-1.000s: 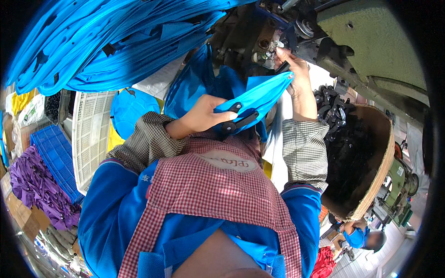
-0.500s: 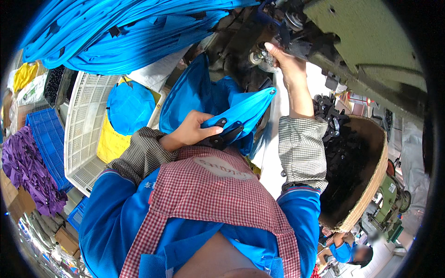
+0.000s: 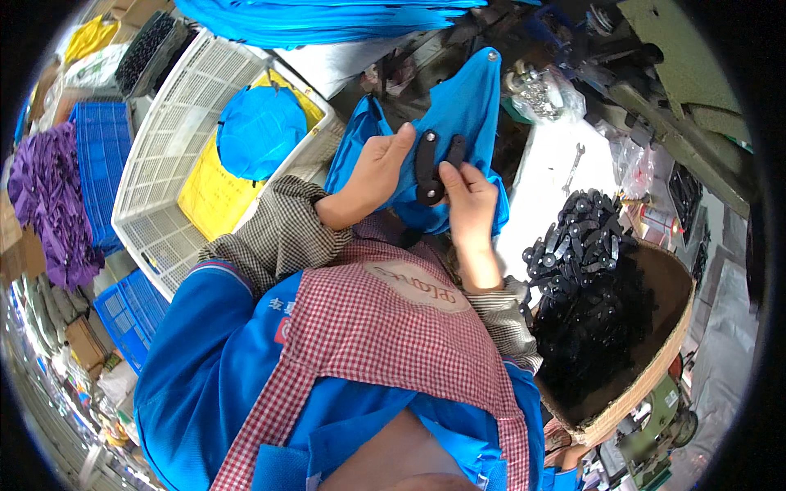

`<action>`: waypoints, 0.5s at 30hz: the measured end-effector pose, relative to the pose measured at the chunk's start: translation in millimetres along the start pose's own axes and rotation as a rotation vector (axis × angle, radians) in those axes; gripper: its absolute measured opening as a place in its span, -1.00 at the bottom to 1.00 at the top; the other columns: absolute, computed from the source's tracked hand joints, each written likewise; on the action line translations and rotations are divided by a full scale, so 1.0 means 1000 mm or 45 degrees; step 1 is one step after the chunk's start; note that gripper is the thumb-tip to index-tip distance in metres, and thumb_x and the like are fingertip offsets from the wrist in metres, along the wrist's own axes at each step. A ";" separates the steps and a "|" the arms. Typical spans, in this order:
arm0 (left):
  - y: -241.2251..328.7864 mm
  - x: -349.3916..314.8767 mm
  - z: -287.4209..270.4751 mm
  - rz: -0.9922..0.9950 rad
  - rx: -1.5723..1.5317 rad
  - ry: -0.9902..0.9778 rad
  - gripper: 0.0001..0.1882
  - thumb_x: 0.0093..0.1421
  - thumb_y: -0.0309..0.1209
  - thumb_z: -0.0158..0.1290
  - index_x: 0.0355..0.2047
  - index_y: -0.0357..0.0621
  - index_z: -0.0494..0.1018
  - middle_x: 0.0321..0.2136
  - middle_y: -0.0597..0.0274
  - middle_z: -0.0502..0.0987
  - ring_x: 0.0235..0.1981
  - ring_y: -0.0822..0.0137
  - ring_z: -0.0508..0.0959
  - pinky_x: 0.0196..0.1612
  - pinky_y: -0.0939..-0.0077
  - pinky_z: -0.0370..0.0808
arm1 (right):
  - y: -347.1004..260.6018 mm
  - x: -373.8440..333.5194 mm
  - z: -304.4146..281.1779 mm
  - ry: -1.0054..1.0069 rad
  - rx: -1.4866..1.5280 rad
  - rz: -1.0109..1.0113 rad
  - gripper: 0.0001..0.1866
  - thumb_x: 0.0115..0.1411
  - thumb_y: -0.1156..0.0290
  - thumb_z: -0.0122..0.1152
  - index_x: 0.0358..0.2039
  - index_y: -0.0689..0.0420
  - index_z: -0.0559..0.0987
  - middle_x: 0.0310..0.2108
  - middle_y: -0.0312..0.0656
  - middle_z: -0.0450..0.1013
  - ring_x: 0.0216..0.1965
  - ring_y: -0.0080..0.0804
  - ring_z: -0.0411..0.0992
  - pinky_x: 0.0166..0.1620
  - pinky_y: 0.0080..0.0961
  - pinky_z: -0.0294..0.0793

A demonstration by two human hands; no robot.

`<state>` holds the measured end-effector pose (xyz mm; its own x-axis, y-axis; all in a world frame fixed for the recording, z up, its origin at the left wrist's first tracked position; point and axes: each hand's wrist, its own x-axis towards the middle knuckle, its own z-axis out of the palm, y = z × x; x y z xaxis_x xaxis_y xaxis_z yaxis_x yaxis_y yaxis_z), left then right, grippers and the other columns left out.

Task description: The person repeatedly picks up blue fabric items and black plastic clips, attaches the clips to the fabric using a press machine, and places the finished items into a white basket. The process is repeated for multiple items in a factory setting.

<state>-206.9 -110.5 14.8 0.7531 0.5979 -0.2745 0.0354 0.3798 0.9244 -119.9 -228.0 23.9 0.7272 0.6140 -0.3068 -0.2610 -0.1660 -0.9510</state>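
Cloth of bright blue (image 3: 467,94) stretches up in front of the person's red-checked apron (image 3: 393,335), held between both hands, which are close but apart. Its peak points away from the body and bears a round metal stud (image 3: 492,56). The left hand (image 3: 367,176) grips the cloth at its left side, thumb extended upward along the front, fingers partly hidden. The right hand (image 3: 472,200) pinches the lower end of a short black strip (image 3: 456,147) lying against the cloth; just left of it sits a longer black strip (image 3: 426,159) with a stud at each end.

To the left, a white basket (image 3: 155,135) holds a yellow sheet (image 3: 213,209) and a rounded blue piece (image 3: 260,131). To the right, a wrench (image 3: 575,168) lies on the white table (image 3: 544,151), near a clear bag of small metal parts (image 3: 544,92). Below the wrench, black pieces (image 3: 580,241) heap up in a cardboard box (image 3: 670,282).
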 end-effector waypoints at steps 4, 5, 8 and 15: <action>0.001 -0.007 0.005 0.010 0.017 -0.029 -0.49 0.29 -0.11 -0.24 -0.62 -0.24 0.39 -0.73 0.58 0.19 -0.66 0.69 0.10 -0.66 0.69 0.06 | -0.014 0.012 -0.035 0.031 0.044 -0.014 -0.73 0.14 0.46 0.11 -0.71 0.12 0.40 -0.75 -0.39 0.31 -0.73 -0.73 0.24 -0.65 -0.77 0.26; 0.003 -0.008 0.006 -0.001 0.039 -0.042 -0.50 0.29 -0.11 -0.24 -0.61 -0.22 0.40 -0.71 0.57 0.24 -0.65 0.70 0.14 -0.64 0.71 0.09 | -0.020 0.011 -0.035 0.053 0.058 -0.015 -0.72 0.14 0.45 0.11 -0.71 0.12 0.39 -0.75 -0.39 0.31 -0.74 -0.73 0.23 -0.65 -0.77 0.26; 0.001 -0.002 0.016 0.075 0.096 -0.052 -0.50 0.30 -0.10 -0.25 -0.61 -0.18 0.41 -0.67 0.57 0.30 -0.64 0.73 0.21 -0.63 0.75 0.13 | -0.014 -0.004 -0.020 -0.067 -0.096 -0.065 -0.71 0.12 0.48 0.14 -0.73 0.13 0.39 -0.75 -0.40 0.30 -0.72 -0.73 0.25 -0.65 -0.77 0.26; 0.004 0.007 0.009 0.048 0.013 -0.152 -0.51 0.30 -0.10 -0.27 -0.56 -0.20 0.43 -0.67 0.57 0.30 -0.63 0.73 0.23 -0.60 0.77 0.18 | -0.033 0.003 -0.030 0.043 0.021 -0.059 -0.76 0.16 0.38 0.11 -0.61 0.18 0.43 -0.69 -0.34 0.38 -0.69 -0.69 0.31 -0.60 -0.77 0.31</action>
<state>-195.6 -111.6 19.0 0.8271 0.5230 -0.2061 0.0114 0.3511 0.9363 -90.4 -243.7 53.6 0.7596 0.5943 -0.2642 -0.2371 -0.1252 -0.9634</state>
